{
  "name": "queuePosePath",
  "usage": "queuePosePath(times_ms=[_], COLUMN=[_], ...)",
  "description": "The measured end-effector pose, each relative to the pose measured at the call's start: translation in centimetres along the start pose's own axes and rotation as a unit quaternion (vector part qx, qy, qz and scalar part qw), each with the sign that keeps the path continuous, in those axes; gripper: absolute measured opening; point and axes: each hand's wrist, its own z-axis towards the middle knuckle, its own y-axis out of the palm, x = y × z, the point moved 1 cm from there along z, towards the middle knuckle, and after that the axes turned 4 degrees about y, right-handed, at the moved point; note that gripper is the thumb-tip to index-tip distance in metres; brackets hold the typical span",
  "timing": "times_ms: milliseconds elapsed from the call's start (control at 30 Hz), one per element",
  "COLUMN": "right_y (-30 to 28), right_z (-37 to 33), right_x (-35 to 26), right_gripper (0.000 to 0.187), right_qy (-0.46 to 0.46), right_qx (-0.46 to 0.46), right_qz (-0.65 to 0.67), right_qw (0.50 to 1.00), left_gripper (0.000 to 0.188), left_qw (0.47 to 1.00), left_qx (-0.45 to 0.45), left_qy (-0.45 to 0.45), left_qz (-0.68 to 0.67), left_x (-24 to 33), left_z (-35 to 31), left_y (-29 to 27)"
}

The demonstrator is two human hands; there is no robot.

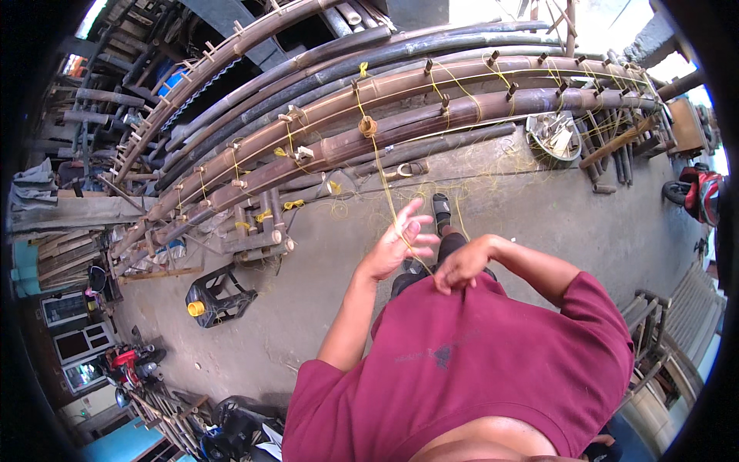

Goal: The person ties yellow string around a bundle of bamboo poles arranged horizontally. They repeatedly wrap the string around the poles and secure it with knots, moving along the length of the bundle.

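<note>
A yellow cord (384,179) runs down taut from a coiled wrap (368,126) on the near bamboo pole (336,145) toward my body. My left hand (395,245) has its fingers spread, and the cord passes across its palm and fingers without a visible grip. Close to my shirt front, my right hand (460,266) is closed at the cord's lower part, its fingers curled downward. The fingertips partly hide the cord there. A second bamboo pole (313,116) lies behind the near one, with short dark pegs and yellow lashings along both.
A black plastic stool (220,297) with a yellow-topped item stands at left. Loose yellow strands (469,169) lie on the floor beneath the poles. A tub of offcuts (554,138) sits at right. Red motorcycles (697,199) and wooden frames (654,327) stand around the edges.
</note>
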Motion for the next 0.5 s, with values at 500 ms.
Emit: queuePosePath(times_ms=[500], right_y=[-0.8], right_z=[-4.3], right_x=[-4.6], right_gripper=[0.021], right_qy=[-0.155], right_qx=[0.129], right_qz=[0.086], right_qw=[0.976], left_gripper=[0.07], left_qw=[0.887], left_qx=[0.062], left_qy=[0.018], left_qz=[0.457], left_x=[-4.5], left_z=[-0.9], left_y=[-3.2])
